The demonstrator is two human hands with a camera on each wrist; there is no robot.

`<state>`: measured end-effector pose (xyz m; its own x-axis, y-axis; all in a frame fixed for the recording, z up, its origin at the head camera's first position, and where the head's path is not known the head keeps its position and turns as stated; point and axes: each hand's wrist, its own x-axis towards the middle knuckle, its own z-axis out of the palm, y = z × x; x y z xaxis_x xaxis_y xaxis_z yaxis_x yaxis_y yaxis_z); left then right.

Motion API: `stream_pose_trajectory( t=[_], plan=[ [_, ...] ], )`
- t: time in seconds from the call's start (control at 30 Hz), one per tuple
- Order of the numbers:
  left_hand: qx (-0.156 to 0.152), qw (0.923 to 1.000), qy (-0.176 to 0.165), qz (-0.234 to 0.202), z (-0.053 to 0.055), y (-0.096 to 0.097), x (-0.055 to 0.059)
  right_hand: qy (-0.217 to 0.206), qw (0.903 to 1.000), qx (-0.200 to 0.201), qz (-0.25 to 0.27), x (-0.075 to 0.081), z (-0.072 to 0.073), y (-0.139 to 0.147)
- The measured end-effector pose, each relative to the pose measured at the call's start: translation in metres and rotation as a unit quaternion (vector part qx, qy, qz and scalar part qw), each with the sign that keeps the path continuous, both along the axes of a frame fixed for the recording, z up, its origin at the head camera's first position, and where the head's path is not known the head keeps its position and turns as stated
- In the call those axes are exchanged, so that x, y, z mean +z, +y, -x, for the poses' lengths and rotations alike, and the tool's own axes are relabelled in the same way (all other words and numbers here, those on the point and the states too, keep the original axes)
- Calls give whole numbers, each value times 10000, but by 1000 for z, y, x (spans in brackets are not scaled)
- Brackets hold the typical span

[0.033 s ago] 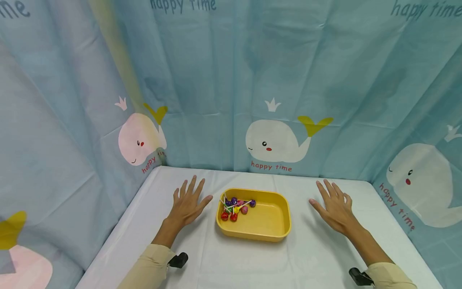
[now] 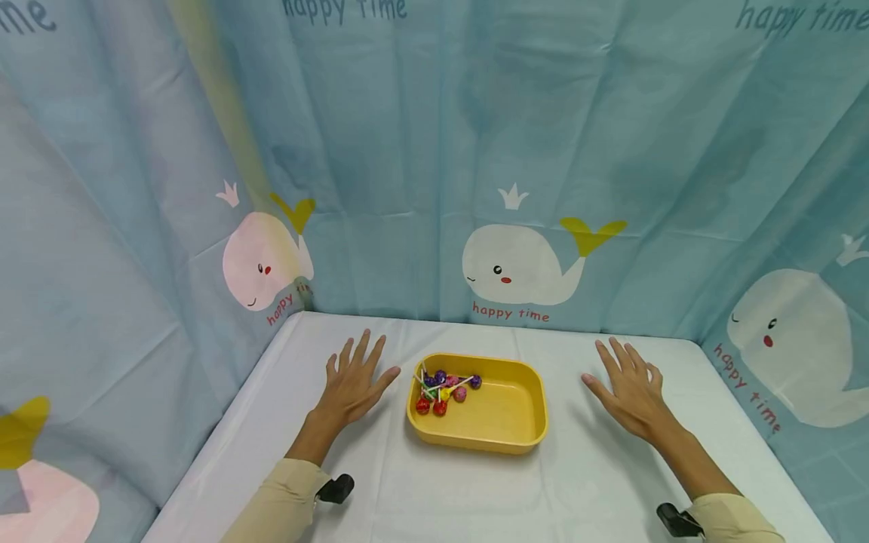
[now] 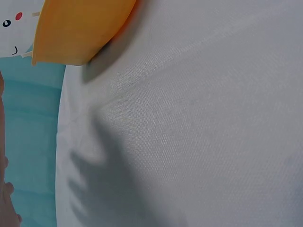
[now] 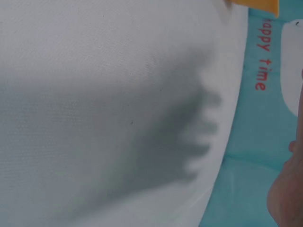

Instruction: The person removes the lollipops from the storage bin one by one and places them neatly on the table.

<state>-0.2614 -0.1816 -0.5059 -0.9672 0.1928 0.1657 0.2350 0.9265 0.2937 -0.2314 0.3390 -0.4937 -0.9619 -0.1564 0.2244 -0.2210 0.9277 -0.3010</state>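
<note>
A yellow plastic tray [image 2: 505, 415] sits in the middle of the white table. Several lollipops [image 2: 440, 408] in red, purple, pink, green and yellow lie heaped in its left half, their white sticks pointing various ways. To the left of the tray, my left hand [image 2: 348, 392] is held above the table with spread fingers and holds nothing. My right hand [image 2: 631, 396], also spread and holding nothing, hovers off to the tray's right. Both wrist views show the hands' shadows on the cloth below, and the tray's outer wall [image 3: 85, 30] appears at the top of the left wrist view.
A white cloth [image 2: 468, 498] covers the table. Blue curtains [image 2: 407, 264] printed with whales hang behind it and along both sides. Each sleeve cuff has a black wrist camera [image 2: 336, 489] on it.
</note>
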Motion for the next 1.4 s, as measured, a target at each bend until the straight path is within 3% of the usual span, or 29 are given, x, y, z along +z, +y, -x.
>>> stream_pose_trajectory(
  t=[0.37, 0.47, 0.57, 0.67, 0.8, 1.0, 1.1, 1.23, 1.4],
  plan=[
    [3, 10000, -27, -29, -2, 2, 1, 24, 9996, 6, 275, -7, 0, 2],
    [-50, 9997, -190, -154, -3, 3, 0, -4, 9992, -1, 403, -9, 0, 1],
    [-180, 9970, -503, -565, -6, 6, 0, 39, 9982, 2, 597, -11, -1, -1],
    [-234, 9870, -961, -1270, -11, 11, -1, 174, 9955, 30, 930, -14, -2, -4],
    [-194, 9667, -1401, -2135, -20, 21, -3, 310, 9882, 57, 1498, -16, -4, -13],
    [-544, 9438, -1552, -2866, -34, 32, -10, 368, 9740, 38, 2234, -13, -11, -39],
    [-596, 9391, -1528, -3020, -37, 35, -16, 366, 9695, 76, 2423, -10, -14, -52],
    [-556, 9406, -1494, -2998, -39, 37, -20, 238, 9645, 71, 2629, -7, -17, -66],
    [-520, 9415, -1528, -2960, -41, 39, -23, -76, 9496, 221, 3125, -4, -19, -82]
  ],
)
